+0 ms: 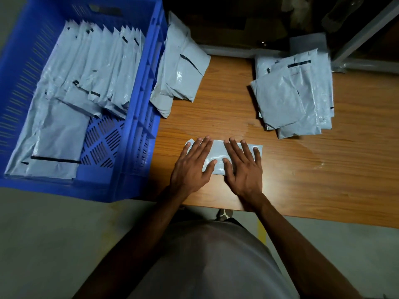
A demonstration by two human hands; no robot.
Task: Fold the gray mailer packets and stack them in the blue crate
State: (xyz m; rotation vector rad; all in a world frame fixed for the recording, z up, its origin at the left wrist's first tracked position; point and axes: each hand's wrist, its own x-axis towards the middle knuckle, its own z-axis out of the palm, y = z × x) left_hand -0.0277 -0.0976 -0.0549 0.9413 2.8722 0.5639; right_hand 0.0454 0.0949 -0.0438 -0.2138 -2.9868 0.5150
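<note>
Both hands lie flat, fingers straight, gripping nothing: left hand (pixel 192 167) and right hand (pixel 244 169) press a folded gray plastic mailer packet (pixel 218 153) onto the brown wooden table (pixel 302 169), near its front edge. Judged thin, light, limp and slick, the packet would likely spring open; hold it along the creased edge. Folded packets already stand in the blue slotted plastic crate (pixel 138 117) at left. Unfolded gray stacks wait beside the crate (pixel 181 70) and at far right (pixel 295 93).
</note>
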